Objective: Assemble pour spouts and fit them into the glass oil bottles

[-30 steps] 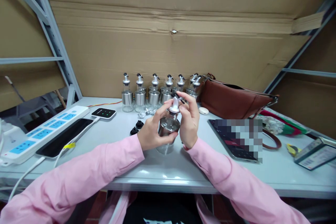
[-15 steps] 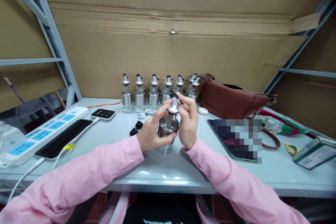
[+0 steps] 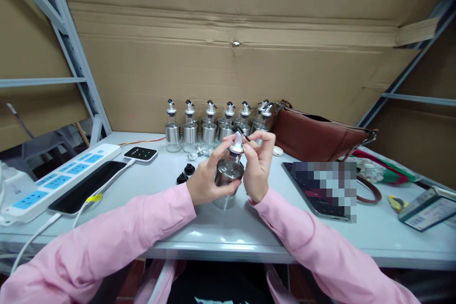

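Here, left hand (image 3: 204, 181) fingers wrap the bottle (image 3: 228, 173); right hand (image 3: 257, 166) fingers pinch its spout (image 3: 238, 140).

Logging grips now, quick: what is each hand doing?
Left hand: closed around the steel-sleeved glass dispenser bottle.
Right hand: fingertips pinching the bottle's silver pour spout with black flip cap.

a packing or storeroom workbench: metal racking (image 3: 76, 64) lined with flattened cardboard (image 3: 228, 57), a row of identical dispenser bottles (image 3: 213, 126) (all capped) on the grey surface (image 3: 221, 232).
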The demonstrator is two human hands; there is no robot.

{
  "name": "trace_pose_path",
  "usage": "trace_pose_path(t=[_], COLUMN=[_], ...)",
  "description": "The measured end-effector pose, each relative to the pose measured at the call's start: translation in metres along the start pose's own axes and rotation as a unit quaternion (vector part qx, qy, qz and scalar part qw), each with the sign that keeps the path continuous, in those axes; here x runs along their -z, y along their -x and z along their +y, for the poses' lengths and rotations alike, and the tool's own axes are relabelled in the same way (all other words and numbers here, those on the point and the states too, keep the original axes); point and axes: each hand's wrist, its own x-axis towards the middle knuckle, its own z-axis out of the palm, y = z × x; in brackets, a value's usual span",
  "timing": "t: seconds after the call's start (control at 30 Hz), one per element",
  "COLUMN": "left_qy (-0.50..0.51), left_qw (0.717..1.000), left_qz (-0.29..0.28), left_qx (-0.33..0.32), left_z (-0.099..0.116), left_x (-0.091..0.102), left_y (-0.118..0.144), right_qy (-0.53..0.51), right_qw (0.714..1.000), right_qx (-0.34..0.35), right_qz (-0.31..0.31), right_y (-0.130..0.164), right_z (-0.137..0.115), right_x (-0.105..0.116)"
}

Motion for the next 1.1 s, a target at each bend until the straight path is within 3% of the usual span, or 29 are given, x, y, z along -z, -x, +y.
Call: trace_pose_path(t=[1.1], left_qy=[0.026], left_qw=[1.0], left_qz=[-0.005], left_qx=[0.005], left_z=[-0.0005], left_x=[-0.0008], left_y=[0.0021], right_qy=[0.003], right_qw=[0.999], right_qx=[0.015], right_qz=[0.036], right_y=[-0.0005], right_z=[0.0026], right_x=[0.0011])
